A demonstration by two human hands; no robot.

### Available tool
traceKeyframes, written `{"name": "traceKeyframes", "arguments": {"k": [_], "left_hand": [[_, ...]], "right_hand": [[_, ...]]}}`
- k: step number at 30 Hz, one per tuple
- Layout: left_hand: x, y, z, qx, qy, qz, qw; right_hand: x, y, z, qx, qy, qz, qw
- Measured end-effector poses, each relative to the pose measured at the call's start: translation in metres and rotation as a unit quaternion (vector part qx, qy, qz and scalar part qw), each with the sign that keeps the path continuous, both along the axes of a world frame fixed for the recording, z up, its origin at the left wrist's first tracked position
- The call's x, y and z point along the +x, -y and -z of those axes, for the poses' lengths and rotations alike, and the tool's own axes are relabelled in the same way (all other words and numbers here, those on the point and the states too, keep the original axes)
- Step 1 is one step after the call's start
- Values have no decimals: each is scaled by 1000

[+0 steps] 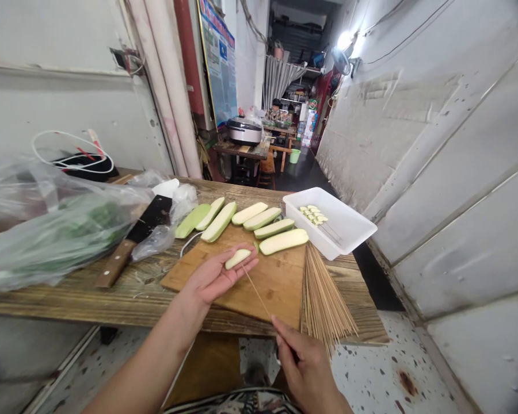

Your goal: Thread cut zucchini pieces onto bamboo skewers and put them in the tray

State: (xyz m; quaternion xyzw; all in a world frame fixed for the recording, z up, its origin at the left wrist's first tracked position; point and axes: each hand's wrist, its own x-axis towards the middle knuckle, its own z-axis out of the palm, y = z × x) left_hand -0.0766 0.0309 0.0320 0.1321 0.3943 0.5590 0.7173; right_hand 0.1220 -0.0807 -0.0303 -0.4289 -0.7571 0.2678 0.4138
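A pale green-edged zucchini slice [237, 259] lies across the fingers of my left hand [213, 277], palm up over the cutting board [276, 287]. My right hand [304, 359] pinches a thin wooden skewer [256, 290] near its lower end. Its far tip meets the lower edge of the slice; whether it has gone in, I cannot tell. Behind my hands, several halved zucchini lie cut side up, among them a zucchini half [284, 241] on the board. One zucchini piece [193, 221] at the left shows its green skin. A fan of loose skewers [323, 299] rests right of the board.
At the back right stands a white plastic tub [349, 227] containing skewered zucchini slices [313, 215]. A cleaver [133, 241] lies left of the board, beside a clear plastic bag [69, 224] of greens. The wooden table's [362, 310] right corner is near the skewers.
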Motion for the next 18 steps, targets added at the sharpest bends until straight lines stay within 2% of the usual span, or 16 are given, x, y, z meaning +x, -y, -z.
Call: {"name": "traceKeyframes", "arguments": {"k": [7, 18], "left_hand": [[1, 0, -2, 4, -1, 21, 1000], [3, 0, -4, 9, -13, 36, 999]], "right_hand": [[2, 2, -7, 14, 1, 6, 1000], [4, 0, -3, 30, 4, 7, 1000]]}}
